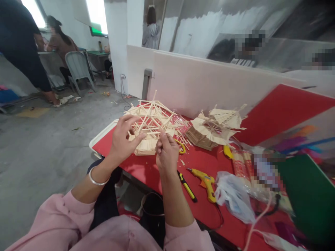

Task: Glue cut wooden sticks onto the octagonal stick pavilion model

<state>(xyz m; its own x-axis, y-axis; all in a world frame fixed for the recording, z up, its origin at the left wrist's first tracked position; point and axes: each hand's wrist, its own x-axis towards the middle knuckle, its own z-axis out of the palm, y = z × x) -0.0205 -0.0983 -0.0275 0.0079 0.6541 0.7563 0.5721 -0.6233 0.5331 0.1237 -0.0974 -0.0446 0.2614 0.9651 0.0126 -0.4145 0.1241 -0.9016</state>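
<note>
A model pavilion frame of thin wooden sticks (153, 113) rises to a point on the red table, with a base of closely laid sticks (146, 147) below it. My left hand (124, 137) is at its left side, thumb and fingers spread apart; whether the fingertips touch the frame I cannot tell. In front of the model, my right hand (167, 150) is closed, with thumb and forefinger pinching a short wooden stick (154, 132) that points left towards my left thumb. Part of the model is hidden behind both hands.
Right of the frame stands a second stick model (214, 129) with a papery roof. A yellow glue gun (206, 181), a yellow-black utility knife (187, 187), yellow-handled scissors (181, 146) and a plastic bag (232, 195) lie on the red table (167, 184). White boards (209, 80) stand behind.
</note>
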